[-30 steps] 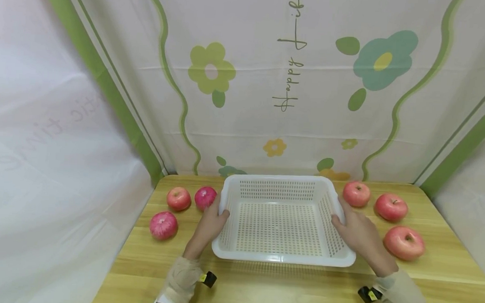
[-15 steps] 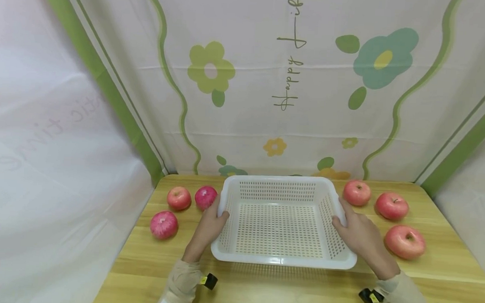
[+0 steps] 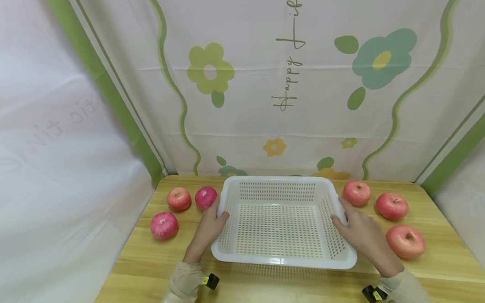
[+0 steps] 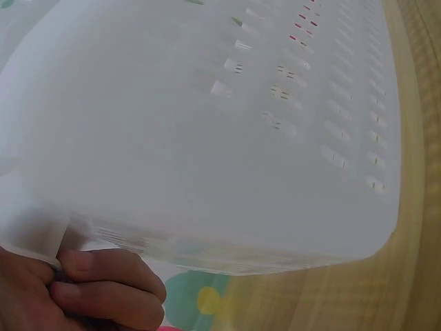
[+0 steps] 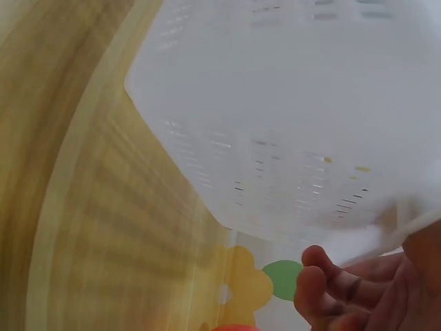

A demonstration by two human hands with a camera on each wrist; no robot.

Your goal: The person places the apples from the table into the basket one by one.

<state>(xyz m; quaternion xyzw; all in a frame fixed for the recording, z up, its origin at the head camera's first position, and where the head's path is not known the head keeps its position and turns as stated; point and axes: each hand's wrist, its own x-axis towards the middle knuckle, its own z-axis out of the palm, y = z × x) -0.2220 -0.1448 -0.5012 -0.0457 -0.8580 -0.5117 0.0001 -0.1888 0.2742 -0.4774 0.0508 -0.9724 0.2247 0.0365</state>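
Note:
A white perforated plastic basket (image 3: 278, 259) is gripped at both short ends over the table, with nothing inside it. My left hand (image 3: 210, 225) holds the left rim, thumb over the edge; the left wrist view shows the curled fingers (image 4: 117, 289) beneath the lip. On the opposite rim, my right hand (image 3: 362, 231) has its thumb on top, and its fingers (image 5: 331, 283) are bent below the rim in the right wrist view. A dark pink onion-like ball (image 3: 205, 198) lies right by the left hand. Beyond the right hand is a red apple (image 3: 357, 193).
Left of the basket are a small apple (image 3: 178, 199) and a striped pink ball (image 3: 164, 225). Two more apples, one farther back (image 3: 392, 206) and one nearer (image 3: 405, 242), sit at right on the wooden table (image 3: 276, 295). A flowered curtain (image 3: 245, 101) hangs behind.
Over the last second the basket's near edge has dipped very slightly toward the person. Both hands keep their hold, and the fruit has stayed in place.

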